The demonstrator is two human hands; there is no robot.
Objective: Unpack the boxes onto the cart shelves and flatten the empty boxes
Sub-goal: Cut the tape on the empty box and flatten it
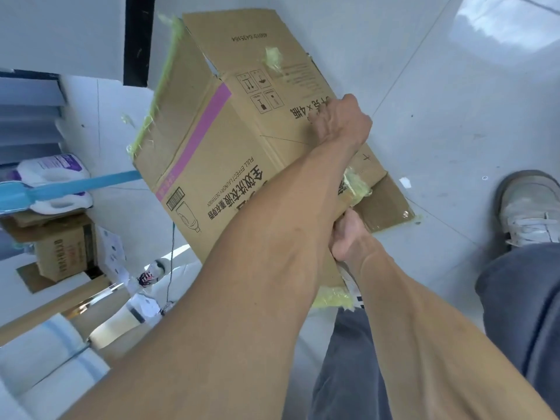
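Cardboard filled the middle of the view: a large detergent box [242,131], printed with a pink stripe and a bottle outline, was held tilted above the pale tiled floor [454,116], its flaps hanging open and edged with scraps of yellow-green tape [157,86]; nothing showed inside it from this angle. The left hand [339,119] was curled over the box's far side panel near its upper edge, gripping the cardboard. The right hand [348,234] gripped the box's near lower edge beside a wad of tape, fingers hidden behind the board. At the left edge of the floor a smaller brown carton [63,253] stood, with white jugs [54,174] above it behind a blue bar [75,186]. A shoe [527,207] rested on the floor at the right.
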